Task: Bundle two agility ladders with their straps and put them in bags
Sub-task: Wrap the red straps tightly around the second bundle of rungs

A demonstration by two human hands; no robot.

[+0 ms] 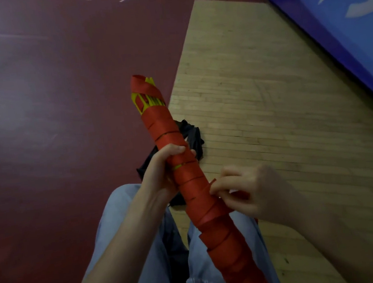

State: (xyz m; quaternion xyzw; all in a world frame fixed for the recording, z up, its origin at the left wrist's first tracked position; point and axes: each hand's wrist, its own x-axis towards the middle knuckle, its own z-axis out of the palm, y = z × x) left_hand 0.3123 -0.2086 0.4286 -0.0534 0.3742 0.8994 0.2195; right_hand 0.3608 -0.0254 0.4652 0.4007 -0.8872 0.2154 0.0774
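Left hand wraps fully around long yellow-runged ladder bundle; right hand pinches red strap end, frame centre. Slack pinch risks wraps unwinding.

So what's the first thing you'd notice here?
The long ladder bundle wound in red strap, running up the middle, with yellow rungs peeking out near its top. The left hand grips its middle while the right hand pinches the strap end. A black bag lies behind it.

Head view, steeply downward, close
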